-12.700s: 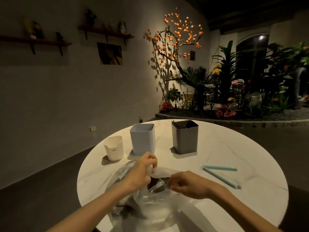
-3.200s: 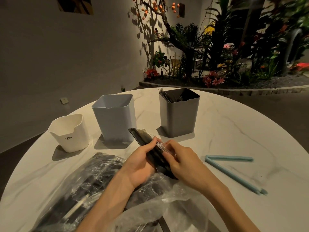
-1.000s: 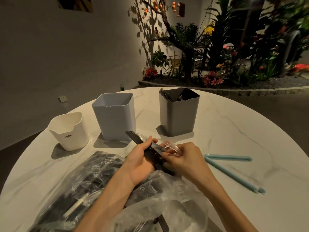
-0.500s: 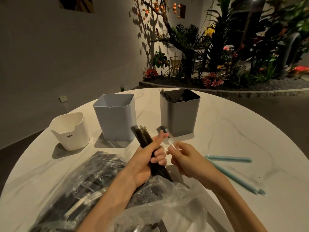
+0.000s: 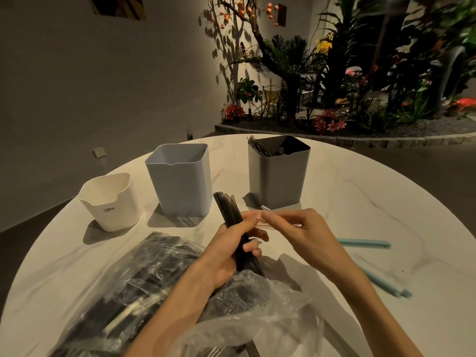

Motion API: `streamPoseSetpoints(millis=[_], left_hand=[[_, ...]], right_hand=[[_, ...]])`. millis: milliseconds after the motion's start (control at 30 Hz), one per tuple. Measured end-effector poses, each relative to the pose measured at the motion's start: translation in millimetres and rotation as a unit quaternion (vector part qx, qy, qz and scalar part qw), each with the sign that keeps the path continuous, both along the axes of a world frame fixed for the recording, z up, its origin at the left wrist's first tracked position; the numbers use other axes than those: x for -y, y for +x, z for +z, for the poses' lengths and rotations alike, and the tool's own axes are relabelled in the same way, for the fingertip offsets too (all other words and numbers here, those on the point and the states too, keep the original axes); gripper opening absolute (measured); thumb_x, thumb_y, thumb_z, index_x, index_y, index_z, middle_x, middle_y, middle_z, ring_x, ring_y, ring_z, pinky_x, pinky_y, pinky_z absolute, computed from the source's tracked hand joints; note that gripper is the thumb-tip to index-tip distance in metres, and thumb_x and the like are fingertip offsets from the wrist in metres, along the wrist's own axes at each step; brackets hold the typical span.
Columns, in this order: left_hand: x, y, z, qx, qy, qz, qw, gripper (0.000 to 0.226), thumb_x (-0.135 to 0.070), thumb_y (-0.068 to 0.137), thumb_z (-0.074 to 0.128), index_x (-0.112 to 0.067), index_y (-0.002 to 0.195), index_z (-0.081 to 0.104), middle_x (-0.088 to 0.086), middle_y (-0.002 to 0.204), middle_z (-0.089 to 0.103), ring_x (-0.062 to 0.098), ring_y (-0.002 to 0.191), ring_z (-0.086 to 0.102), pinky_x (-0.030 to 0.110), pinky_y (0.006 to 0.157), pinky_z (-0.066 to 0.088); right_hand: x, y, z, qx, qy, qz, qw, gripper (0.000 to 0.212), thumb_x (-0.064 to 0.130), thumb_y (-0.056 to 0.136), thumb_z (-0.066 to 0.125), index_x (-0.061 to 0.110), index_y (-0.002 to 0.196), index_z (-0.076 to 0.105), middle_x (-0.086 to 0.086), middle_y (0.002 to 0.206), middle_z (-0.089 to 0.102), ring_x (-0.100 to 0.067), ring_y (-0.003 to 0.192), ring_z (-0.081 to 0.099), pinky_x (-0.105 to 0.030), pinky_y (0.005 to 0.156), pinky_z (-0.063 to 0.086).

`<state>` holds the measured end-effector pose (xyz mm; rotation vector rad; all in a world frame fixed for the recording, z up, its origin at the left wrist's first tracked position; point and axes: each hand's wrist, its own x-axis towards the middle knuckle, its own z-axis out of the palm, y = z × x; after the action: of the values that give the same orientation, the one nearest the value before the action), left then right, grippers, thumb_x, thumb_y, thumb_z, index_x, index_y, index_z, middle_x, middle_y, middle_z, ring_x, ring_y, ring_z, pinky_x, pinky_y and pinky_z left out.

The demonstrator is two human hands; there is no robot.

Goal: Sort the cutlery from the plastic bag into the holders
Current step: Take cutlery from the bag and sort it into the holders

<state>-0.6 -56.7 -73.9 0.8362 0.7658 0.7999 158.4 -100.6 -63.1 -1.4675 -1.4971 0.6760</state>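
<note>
Left hand [image 5: 226, 251] curled round a bundle of dark cutlery [image 5: 231, 217], upright over the bag [image 5: 144, 287]; right hand [image 5: 296, 233] pinching a clear piece [image 5: 270, 220], blurred, just beside the bundle; behind on the table [image 5: 360, 191], white holder [image 5: 110, 202], blue holder [image 5: 180, 179], grey holder [image 5: 279, 173] with dark cutlery inside.

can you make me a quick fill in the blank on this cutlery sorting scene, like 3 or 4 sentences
1. The left hand grips a bundle of ____ cutlery.
2. Of the three holders, only the ____ holder shows cutlery inside.
3. The white holder stands to the ____ of the light blue holder.
4. The plastic bag lies on the ____ table.

Missing words: black; dark grey; left; round
</note>
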Motion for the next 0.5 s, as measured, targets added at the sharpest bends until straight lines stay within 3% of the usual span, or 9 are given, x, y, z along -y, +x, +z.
streamPoseSetpoints(millis=[67, 167, 267, 367, 433, 500], left_hand=[[1.4, 0.9, 2.6, -0.023, 0.004, -0.014, 1.0, 0.053, -0.049, 0.088, 0.068, 0.0, 0.11, 0.068, 0.015, 0.08, 0.067, 0.009, 0.045, 0.038, 0.023, 0.053, 0.047], [0.8, -0.3, 2.7, -0.028, 0.014, -0.029, 0.999, 0.068, -0.068, 0.085, 0.061, -0.002, 0.098, 0.07, 0.011, 0.077, 0.063, 0.01, 0.049, 0.036, 0.024, 0.054, 0.047], [2.5, 0.5, 0.2, -0.076, 0.047, -0.018, 0.996, 0.054, -0.054, 0.081, 0.074, -0.002, 0.091, 0.068, 0.009, 0.071, 0.059, 0.011, 0.05, 0.042, 0.025, 0.055, 0.05], [3.1, 3.3, -2.6, -0.055, 0.02, -0.007, 0.998, 0.043, -0.032, 0.091, 0.073, 0.007, 0.109, 0.069, 0.005, 0.064, 0.051, 0.011, 0.047, 0.042, 0.025, 0.05, 0.048], [2.1, 3.4, -2.6, -0.052, 0.019, 0.003, 0.998, 0.03, -0.024, 0.094, 0.069, 0.004, 0.105, 0.069, 0.003, 0.06, 0.049, 0.01, 0.046, 0.041, 0.023, 0.048, 0.047], [1.0, 3.2, -2.1, -0.041, 0.033, 0.017, 0.998, 0.024, -0.023, 0.095, 0.067, 0.001, 0.094, 0.068, 0.004, 0.06, 0.052, 0.009, 0.046, 0.039, 0.022, 0.049, 0.045]], right_hand=[[0.6, -0.7, -1.5, 0.02, -0.001, 0.02, 1.0, 0.036, 0.061, 0.086, 0.06, 0.036, 0.101, 0.08, 0.02, 0.092, 0.075, 0.003, 0.091, 0.068, -0.016, 0.077, 0.051], [0.7, 2.8, -1.4, 0.051, 0.0, 0.023, 0.998, 0.029, 0.059, 0.088, 0.061, 0.037, 0.091, 0.079, 0.016, 0.086, 0.075, -0.003, 0.088, 0.067, -0.021, 0.077, 0.054], [1.0, 4.5, -3.4, 0.112, -0.039, 0.044, 0.992, 0.037, 0.063, 0.089, 0.054, 0.031, 0.093, 0.071, 0.009, 0.086, 0.071, -0.011, 0.083, 0.065, -0.031, 0.077, 0.056], [5.3, 1.3, -2.2, 0.158, -0.097, 0.047, 0.981, 0.038, 0.066, 0.087, 0.053, 0.028, 0.094, 0.057, 0.012, 0.084, 0.061, -0.009, 0.075, 0.058, -0.021, 0.063, 0.045], [5.5, 0.3, -0.3, 0.16, -0.071, 0.032, 0.984, 0.046, 0.071, 0.078, 0.056, 0.027, 0.091, 0.059, 0.01, 0.081, 0.062, -0.01, 0.074, 0.058, -0.025, 0.064, 0.049], [4.3, -2.3, -0.5, 0.101, -0.003, -0.017, 0.995, 0.051, 0.073, 0.071, 0.063, 0.027, 0.092, 0.065, 0.01, 0.078, 0.064, -0.009, 0.074, 0.061, -0.028, 0.067, 0.056]])
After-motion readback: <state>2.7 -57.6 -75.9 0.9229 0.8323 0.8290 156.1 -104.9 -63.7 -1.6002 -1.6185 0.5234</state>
